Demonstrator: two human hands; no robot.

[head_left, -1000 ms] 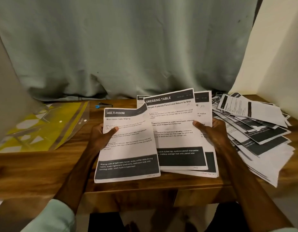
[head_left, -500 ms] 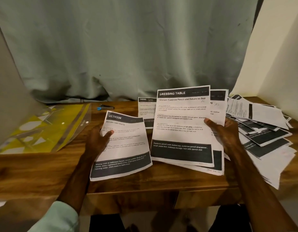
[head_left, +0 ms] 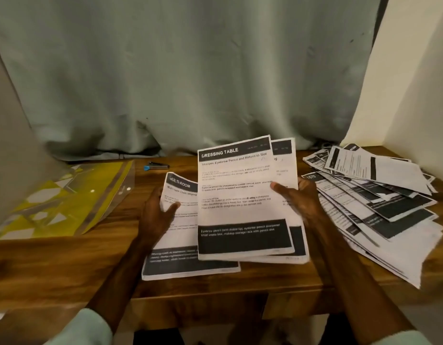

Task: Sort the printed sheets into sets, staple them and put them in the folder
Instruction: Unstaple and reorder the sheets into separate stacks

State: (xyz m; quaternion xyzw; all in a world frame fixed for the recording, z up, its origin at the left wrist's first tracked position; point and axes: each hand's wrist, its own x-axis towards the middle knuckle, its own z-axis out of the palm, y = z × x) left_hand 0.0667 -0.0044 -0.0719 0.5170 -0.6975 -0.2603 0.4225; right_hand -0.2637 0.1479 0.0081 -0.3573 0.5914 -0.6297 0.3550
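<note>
At the far left a yellow see-through folder [head_left: 66,197] is laid flat on the wooden surface [head_left: 53,257], with its snap flap turned toward the middle. Just right of the folder's far corner, near the back edge, a small dark tool [head_left: 157,167] with a blue end is seen; what kind of tool it is cannot be told.

Next, the left hand [head_left: 157,215] is closed on the left edge of the MULTI-ROOM sheet [head_left: 185,265]: the thumb is pressed on the printed face and the fingers are hidden under the paper. A pale sleeve [head_left: 86,327] is seen on this arm. Whether the bottom of this sheet rests on the surface cannot be told. Its right part is covered by the DRESSING TABLE sheet [head_left: 240,195], which is held tilted up toward the camera. Behind this one a second sheet [head_left: 285,150] is fanned out a little to the right, and both are gripped together by the right hand [head_left: 300,202], thumb on the front and fingers curled behind the right edge.

At the far right a loose pile [head_left: 377,207] of more printed sheets is spread on the surface, just beside the right hand, with some sheets hanging over the front edge. A grey-green curtain [head_left: 190,70] is hung behind everything.
</note>
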